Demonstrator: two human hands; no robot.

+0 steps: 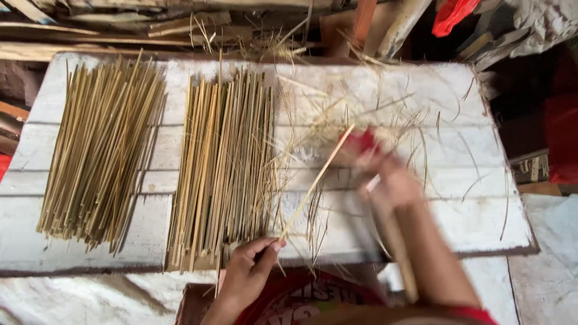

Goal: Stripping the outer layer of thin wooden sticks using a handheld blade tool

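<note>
My left hand (pixel 250 271) pinches the near end of a thin bamboo strip (pixel 316 180) that slants up and to the right over the white wooden board (pixel 457 204). My right hand (pixel 388 180), blurred by motion, grips a red-handled knife (pixel 361 143) close to the far end of that strip. Two heaps of cut bamboo strips lie on the board: one at the far left (pixel 99 150) and one in the middle (pixel 223 168), just left of my left hand. Fine shavings (pixel 337 120) are scattered around the strip.
Planks and scrap wood (pixel 180 24) are stacked beyond the board's far edge. A red plastic object (pixel 451 15) sits at the top right. White cloth (pixel 542 265) covers the ground at the right and below the board. A red printed sack (pixel 301 301) lies at my lap.
</note>
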